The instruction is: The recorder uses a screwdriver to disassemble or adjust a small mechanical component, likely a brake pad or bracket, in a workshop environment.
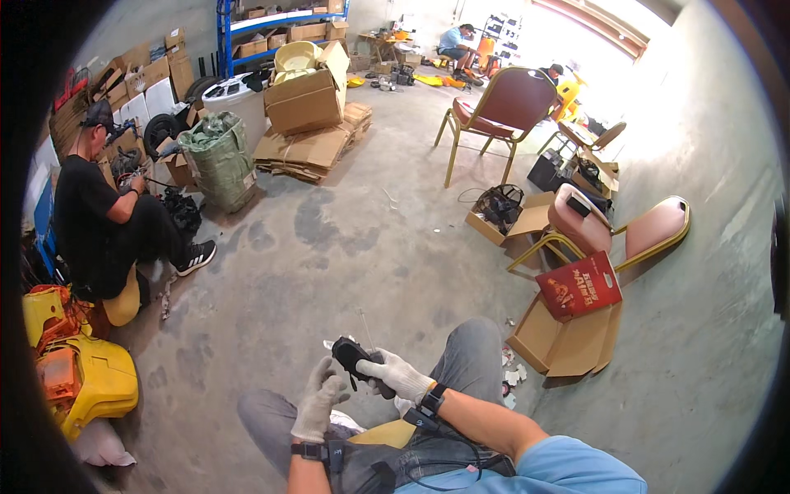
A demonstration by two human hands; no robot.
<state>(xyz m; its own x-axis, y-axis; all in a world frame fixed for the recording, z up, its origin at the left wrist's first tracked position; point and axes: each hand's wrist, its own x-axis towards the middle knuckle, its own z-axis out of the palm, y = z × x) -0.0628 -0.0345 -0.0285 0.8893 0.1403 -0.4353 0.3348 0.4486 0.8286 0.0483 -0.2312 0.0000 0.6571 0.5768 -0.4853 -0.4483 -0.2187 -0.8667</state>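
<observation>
In a white work glove, my right hand [399, 375] grips a black handheld object [352, 356] with a rounded front end. Its exact kind is not clear. A small whitish piece [329, 344] shows at its far end, and a thin rod [364, 321] stands out beyond it. My left hand [319, 403], also gloved, is just left of the black object with its fingers loosely apart and nothing seen in them. Both hands are above my lap, between my knees, and each wrist wears a black strap.
At the left, a person in black [90, 189] crouches beside yellow plastic parts [95, 383]. Further back stand a green woven sack [218, 160] and cardboard boxes [304, 99]. To the right are an open carton [568, 342], a red box [578, 286] and chairs [658, 230]. White scraps [512, 377] lie by my right knee.
</observation>
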